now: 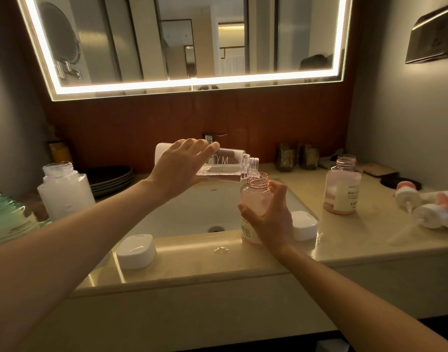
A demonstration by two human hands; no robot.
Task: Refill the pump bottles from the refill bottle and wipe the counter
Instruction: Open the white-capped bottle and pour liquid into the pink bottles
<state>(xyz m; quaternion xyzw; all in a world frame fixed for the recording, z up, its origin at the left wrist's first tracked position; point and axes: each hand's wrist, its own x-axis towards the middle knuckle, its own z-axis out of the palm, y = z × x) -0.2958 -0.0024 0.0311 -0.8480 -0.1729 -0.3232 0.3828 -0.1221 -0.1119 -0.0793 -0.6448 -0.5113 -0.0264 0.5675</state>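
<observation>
My left hand (181, 166) grips a clear refill bottle (230, 165) tipped on its side, its open neck over the mouth of a pink pump bottle (256, 196). My right hand (271, 214) holds that uncapped pink bottle upright at the sink's front right edge. A second uncapped pink bottle (342, 186) stands on the counter to the right. Two pump heads (418, 207) lie on a cloth (446, 201) at the far right. An uncapped white bottle (64, 191) stands on the left.
The white sink basin (192, 212) lies under my hands, a faucet (212, 138) behind it. Two white lidded boxes (136, 250) (303, 224) sit at its front corners. A small puddle (221, 249) marks the counter's front. Dark plates (111, 177), two glasses (296, 156) and a green bottle (7, 217) stand around.
</observation>
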